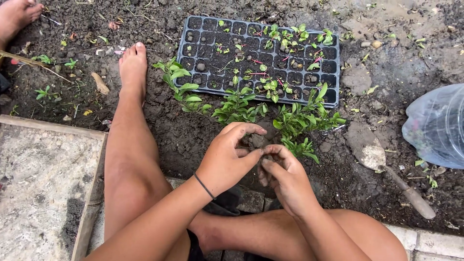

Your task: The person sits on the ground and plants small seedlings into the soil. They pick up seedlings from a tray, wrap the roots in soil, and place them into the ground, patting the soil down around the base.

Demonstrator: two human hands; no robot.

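Note:
My left hand (226, 158) and my right hand (284, 176) meet over dark soil, fingers pinched together around a small clump of soil (258, 141) between them. A black band circles my left wrist. Just beyond my hands stand several small green seedlings (299, 121) planted in the ground. Behind them lies a black seedling tray (258, 58) with many soil-filled cells, some holding tiny sprouts. My bare left leg and foot (133, 67) stretch toward the tray.
A trowel (386, 169) with a wooden handle lies on the soil to the right. A clear plastic bottle (437, 125) rests at the right edge. A concrete slab (41, 183) with a wooden border sits on the left. Another person's foot (17, 14) shows top left.

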